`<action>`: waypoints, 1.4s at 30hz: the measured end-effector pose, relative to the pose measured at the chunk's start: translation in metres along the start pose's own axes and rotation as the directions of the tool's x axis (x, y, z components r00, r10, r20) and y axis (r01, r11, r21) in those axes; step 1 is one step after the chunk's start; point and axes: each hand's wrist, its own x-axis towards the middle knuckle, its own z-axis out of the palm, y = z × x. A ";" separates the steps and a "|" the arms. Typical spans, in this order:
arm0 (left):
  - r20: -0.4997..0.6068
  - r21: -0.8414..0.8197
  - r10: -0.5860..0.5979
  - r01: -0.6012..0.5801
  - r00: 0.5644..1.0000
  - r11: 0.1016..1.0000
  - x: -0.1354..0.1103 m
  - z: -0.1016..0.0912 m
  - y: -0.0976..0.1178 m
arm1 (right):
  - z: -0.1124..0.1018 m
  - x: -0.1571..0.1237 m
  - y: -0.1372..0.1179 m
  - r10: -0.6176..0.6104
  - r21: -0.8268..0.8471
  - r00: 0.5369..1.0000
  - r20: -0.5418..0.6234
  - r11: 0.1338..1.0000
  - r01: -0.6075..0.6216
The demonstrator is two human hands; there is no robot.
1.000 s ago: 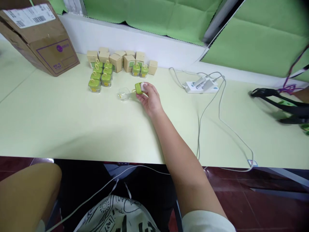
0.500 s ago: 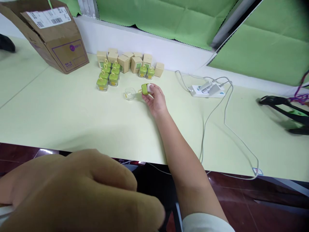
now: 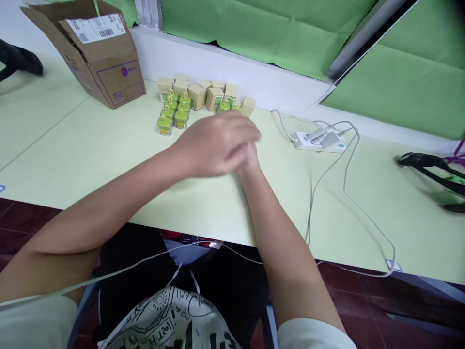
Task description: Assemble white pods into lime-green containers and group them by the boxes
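My left hand [image 3: 218, 144] reaches across from the left, smeared by motion, and lies in front of my right hand [image 3: 250, 156]. Its fingers stretch rightward over the right hand's fingers, hiding them and anything they hold. Only the right wrist and part of that hand show. Behind my hands, small clear jars with green lids and loop handles, such as this green-lidded jar [image 3: 165, 124], stand grouped on the left. Two more jars, with this green lid [image 3: 224, 105] on one, are partly covered by my left hand. The separate clear cup seen earlier is hidden.
Several small cardboard boxes [image 3: 196, 96] line the wall behind the jars. A large open carton [image 3: 119, 80] stands at the back left. To the right lies a white power strip [image 3: 319, 142] with plugs and cables. A black object [image 3: 425, 160] is at the far right.
My left hand has moved from close to the camera out over my right hand. The green lid in my right hand has gone out of sight behind it. The view has shifted slightly.
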 end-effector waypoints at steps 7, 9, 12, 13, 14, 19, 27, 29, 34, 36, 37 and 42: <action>-0.162 -0.015 -0.290 0.291 0.943 0.957 -0.026 0.062 -0.086 | 0.015 -0.015 -0.021 0.049 0.035 0.999 -0.016 0.998 -0.048; -0.170 -0.020 -0.305 0.306 0.937 0.952 -0.032 0.067 -0.090 | 0.019 -0.020 -0.024 0.051 0.025 0.999 0.017 0.998 -0.051; -0.179 -0.028 -0.280 0.280 0.943 0.960 -0.032 0.069 -0.094 | 0.022 -0.022 -0.021 0.033 0.010 0.995 0.090 0.999 -0.034; -0.182 -0.027 -0.261 0.261 0.948 0.965 -0.032 0.069 -0.097 | 0.022 -0.022 -0.019 0.023 0.000 0.993 0.114 1.000 -0.023; -0.191 -0.026 -0.242 0.242 0.951 0.970 -0.031 0.070 -0.100 | 0.021 -0.021 -0.017 0.015 -0.010 0.990 0.138 1.000 -0.013; -0.270 -0.034 -0.199 0.198 0.942 0.980 -0.033 0.080 -0.112 | 0.017 -0.016 -0.009 0.000 -0.082 0.972 0.236 0.996 0.020; -0.293 -0.073 -0.232 0.221 0.927 0.973 -0.035 0.085 -0.116 | 0.015 -0.019 -0.009 -0.049 -0.183 0.961 0.273 0.978 0.102; -0.293 -0.054 -0.230 0.224 0.928 0.973 -0.035 0.085 -0.117 | 0.017 -0.019 -0.009 -0.070 -0.205 0.959 0.274 0.970 0.129; -0.287 -0.009 -0.271 0.280 0.919 0.960 -0.033 0.084 -0.115 | 0.021 -0.022 -0.007 -0.118 -0.258 0.945 0.304 0.945 0.201; -0.279 0.001 -0.304 0.317 0.911 0.948 -0.032 0.082 -0.113 | 0.022 -0.023 -0.008 -0.127 -0.282 0.939 0.320 0.933 0.222; -0.277 0.004 -0.316 0.330 0.908 0.944 -0.032 0.081 -0.112 | 0.022 -0.023 -0.008 -0.131 -0.291 0.935 0.328 0.928 0.232; -0.267 0.015 -0.335 0.352 0.903 0.936 -0.031 0.079 -0.109 | 0.021 -0.021 -0.008 -0.157 -0.290 0.929 0.334 0.921 0.260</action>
